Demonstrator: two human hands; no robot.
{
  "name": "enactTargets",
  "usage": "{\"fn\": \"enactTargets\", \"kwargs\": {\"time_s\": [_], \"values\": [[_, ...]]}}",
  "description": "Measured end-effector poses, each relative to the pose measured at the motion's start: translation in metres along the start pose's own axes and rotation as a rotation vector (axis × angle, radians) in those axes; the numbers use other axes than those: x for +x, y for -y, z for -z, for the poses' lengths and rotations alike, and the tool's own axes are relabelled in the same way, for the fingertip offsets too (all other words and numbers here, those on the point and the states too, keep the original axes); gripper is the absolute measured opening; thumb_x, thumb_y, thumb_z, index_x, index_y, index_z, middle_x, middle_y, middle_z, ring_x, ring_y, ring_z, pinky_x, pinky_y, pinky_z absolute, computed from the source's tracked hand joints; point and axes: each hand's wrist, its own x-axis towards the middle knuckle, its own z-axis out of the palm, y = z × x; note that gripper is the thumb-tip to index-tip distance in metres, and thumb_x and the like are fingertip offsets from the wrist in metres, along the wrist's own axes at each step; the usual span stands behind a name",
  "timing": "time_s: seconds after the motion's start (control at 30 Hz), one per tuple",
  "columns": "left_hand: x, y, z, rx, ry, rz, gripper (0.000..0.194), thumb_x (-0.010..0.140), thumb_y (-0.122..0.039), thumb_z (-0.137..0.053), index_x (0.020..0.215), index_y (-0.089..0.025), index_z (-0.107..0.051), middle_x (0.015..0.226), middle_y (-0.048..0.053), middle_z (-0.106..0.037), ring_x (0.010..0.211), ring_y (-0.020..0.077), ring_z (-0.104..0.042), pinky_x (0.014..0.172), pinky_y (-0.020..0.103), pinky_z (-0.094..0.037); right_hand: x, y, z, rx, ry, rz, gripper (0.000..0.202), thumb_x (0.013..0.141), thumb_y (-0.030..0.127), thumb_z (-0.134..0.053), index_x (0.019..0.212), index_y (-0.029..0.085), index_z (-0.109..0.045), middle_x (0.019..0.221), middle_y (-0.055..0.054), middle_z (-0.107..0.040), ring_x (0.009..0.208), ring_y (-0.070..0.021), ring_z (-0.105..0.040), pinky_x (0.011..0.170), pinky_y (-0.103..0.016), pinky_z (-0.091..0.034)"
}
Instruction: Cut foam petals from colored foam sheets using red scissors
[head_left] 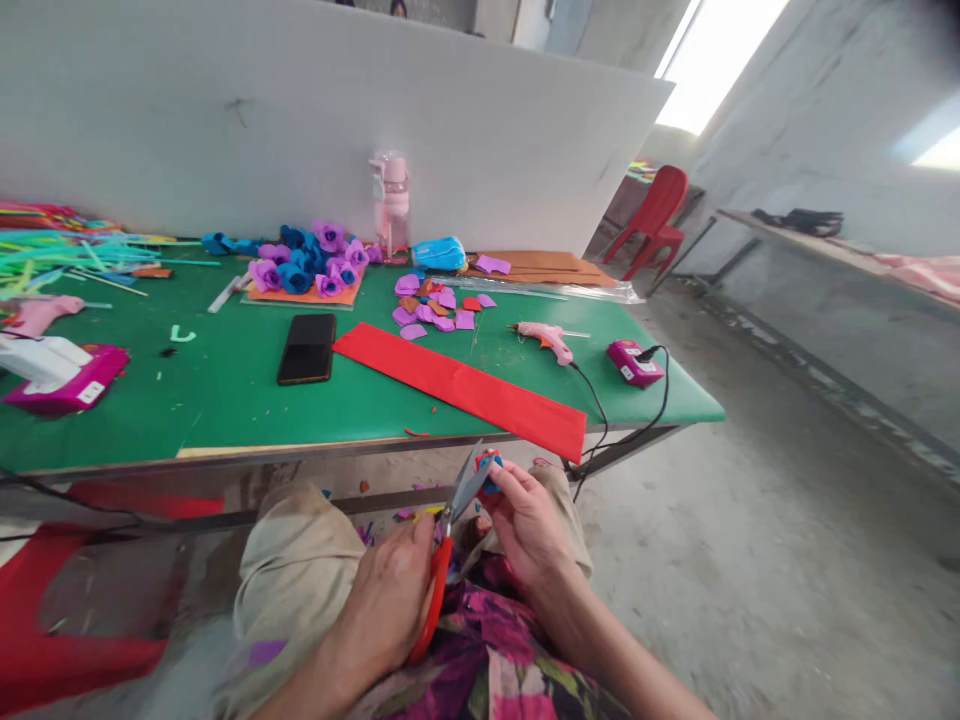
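My left hand (pixel 394 585) grips a pair of scissors (pixel 433 600) with orange-red handles, and their blades are spread apart. The blade tips reach up to a small piece of blue and red paper (pixel 491 478), which my right hand (pixel 527 515) pinches between thumb and fingers. Whether the blades touch the paper I cannot tell. Both hands are above my lap, just in front of the table edge. Beyond them a long folded strip of red paper (pixel 465 388) lies on the green table (pixel 225 400), one end hanging over the edge.
Purple, orange and red cut petals (pixel 431 308) lie near a pink glue gun (pixel 546 338) with a cord. A phone (pixel 307 348), purple and blue paper flowers (pixel 307 262), a pink bottle (pixel 391 205) and a magenta power socket (pixel 634 362) are also on the table. A white board (pixel 300 120) stands behind.
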Motion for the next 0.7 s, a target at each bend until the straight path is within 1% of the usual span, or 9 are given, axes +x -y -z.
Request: {"fn": "enactTargets", "kwargs": {"time_s": [0.13,0.3,0.53,0.7], "values": [[0.0010,-0.0013,-0.0003,-0.015,-0.023,-0.012,0.016,0.085,-0.015,-0.036,0.099,-0.020,-0.042,0.086,0.006,-0.064,0.082,0.0236,-0.061,0.067,0.030,-0.039,-0.0017,0.0003,0.0016,-0.020,-0.006,0.010,0.017,0.060,0.030,-0.080,0.070,0.019,-0.072,0.070,0.002,-0.069,0.067,-0.0097,-0.056,0.068,-0.021,-0.044],[0.0001,-0.0053,0.0035,-0.052,-0.016,-0.009,0.013,0.087,-0.017,-0.036,0.097,-0.021,-0.041,0.084,0.006,-0.064,0.082,0.0231,-0.062,0.066,0.029,-0.040,-0.0040,0.0006,0.0005,-0.059,-0.017,0.040,0.017,0.060,0.031,-0.080,0.070,0.019,-0.072,0.071,0.002,-0.070,0.068,-0.0100,-0.057,0.069,-0.021,-0.043],[0.0019,-0.0050,0.0002,-0.036,0.013,-0.002,0.018,0.087,-0.017,-0.035,0.104,-0.020,-0.040,0.086,0.007,-0.065,0.084,0.0248,-0.063,0.067,0.031,-0.041,-0.0045,-0.0004,0.0010,-0.066,-0.016,0.057,0.018,0.059,0.031,-0.081,0.070,0.019,-0.072,0.071,0.002,-0.069,0.070,-0.0108,-0.057,0.074,-0.022,-0.044],[0.0034,-0.0051,-0.0014,-0.050,0.011,-0.013,0.021,0.087,-0.017,-0.036,0.107,-0.020,-0.040,0.091,0.008,-0.066,0.086,0.0260,-0.063,0.068,0.033,-0.043,-0.0032,-0.0014,0.0036,-0.064,-0.003,0.054,0.016,0.062,0.030,-0.079,0.072,0.020,-0.072,0.074,0.001,-0.069,0.072,-0.0114,-0.057,0.075,-0.023,-0.044]]}}
